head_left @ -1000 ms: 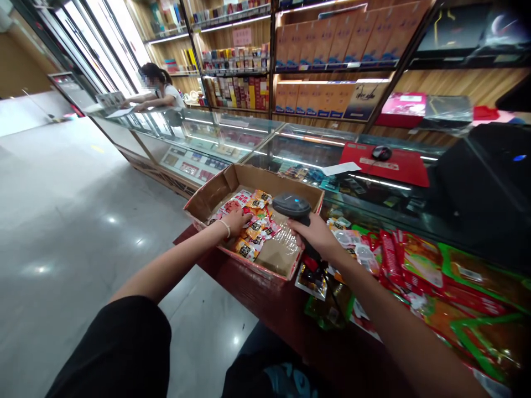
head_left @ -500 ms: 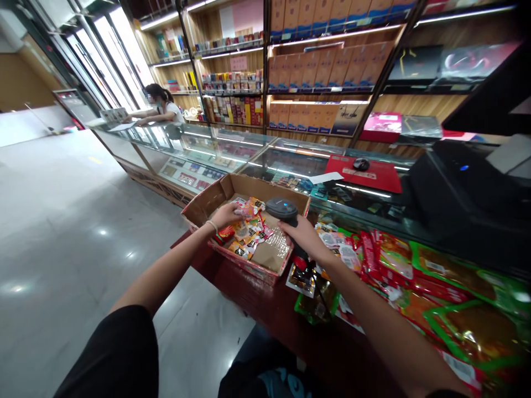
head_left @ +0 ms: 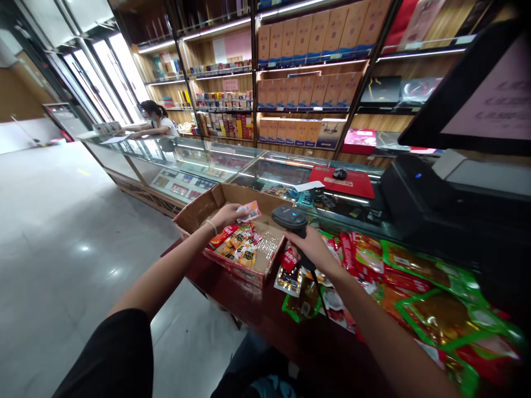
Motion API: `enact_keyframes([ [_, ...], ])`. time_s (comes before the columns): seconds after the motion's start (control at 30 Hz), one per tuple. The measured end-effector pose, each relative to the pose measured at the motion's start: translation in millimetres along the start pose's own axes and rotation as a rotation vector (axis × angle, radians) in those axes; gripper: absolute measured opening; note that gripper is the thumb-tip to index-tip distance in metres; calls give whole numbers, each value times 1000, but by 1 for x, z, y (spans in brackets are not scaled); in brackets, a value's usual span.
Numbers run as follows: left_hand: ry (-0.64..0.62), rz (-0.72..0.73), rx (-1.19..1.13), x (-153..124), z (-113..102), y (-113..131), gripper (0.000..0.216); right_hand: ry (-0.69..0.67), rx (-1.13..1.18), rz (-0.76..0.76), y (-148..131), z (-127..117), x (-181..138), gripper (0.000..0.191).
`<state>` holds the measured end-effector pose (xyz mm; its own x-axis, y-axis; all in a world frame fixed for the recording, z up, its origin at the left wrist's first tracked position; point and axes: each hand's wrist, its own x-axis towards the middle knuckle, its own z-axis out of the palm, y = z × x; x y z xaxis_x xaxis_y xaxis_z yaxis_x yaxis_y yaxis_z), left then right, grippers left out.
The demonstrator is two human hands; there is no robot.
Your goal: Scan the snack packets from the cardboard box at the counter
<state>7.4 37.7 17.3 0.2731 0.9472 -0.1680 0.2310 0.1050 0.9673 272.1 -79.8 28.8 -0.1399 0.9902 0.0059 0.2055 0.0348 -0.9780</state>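
Left grip (head_left: 227,216) pinches a pink packet (head_left: 250,210), lettering too small to read, over an open carton (head_left: 238,270) at the left edge of the desk (head_left: 244,301). Right grip (head_left: 314,250) clasps a scanner (head_left: 289,217), partly hiding its handle (head_left: 307,262).

Packet (head_left: 250,211) small and flat, pink and white, gripped at one end and held tilted over the interior of the box (head_left: 236,194); print not legible. Scanner (head_left: 290,217) black, held with handle down and head uppermost, blue light lit on top, head near the packet but not touching it
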Motion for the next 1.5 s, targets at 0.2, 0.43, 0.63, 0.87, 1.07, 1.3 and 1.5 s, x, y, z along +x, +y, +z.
enact_keyframes([
  [0.2, -99, 49, -111, -1, 34, 31, 36, 56, 1, 6, 4, -25, -24, 30],
  [0.43, -179, 54, -61, 6, 88, 54, 46, 126, -22, 111, 4, -54, -60, 33],
  [0.63, -265, 83, -12, 18, 127, 60, 51, 195, -46, 131, 9, -73, -82, 32],
  [0.87, -280, 19, 29, 26, 150, 60, 51, 219, -42, 130, 22, -91, -94, 33],
  [1.07, -356, 2, 62, 25, 170, 55, 41, 264, 74, 145, 29, -108, -106, 36],
  [1.3, -522, 28, 125, 32, 214, 36, 48, 332, 164, 154, 36, -126, -121, 37],
  [1.5, -611, 33, 131, 36, 225, 35, 40, 353, 154, 180, 41, -131, -125, 36],
])
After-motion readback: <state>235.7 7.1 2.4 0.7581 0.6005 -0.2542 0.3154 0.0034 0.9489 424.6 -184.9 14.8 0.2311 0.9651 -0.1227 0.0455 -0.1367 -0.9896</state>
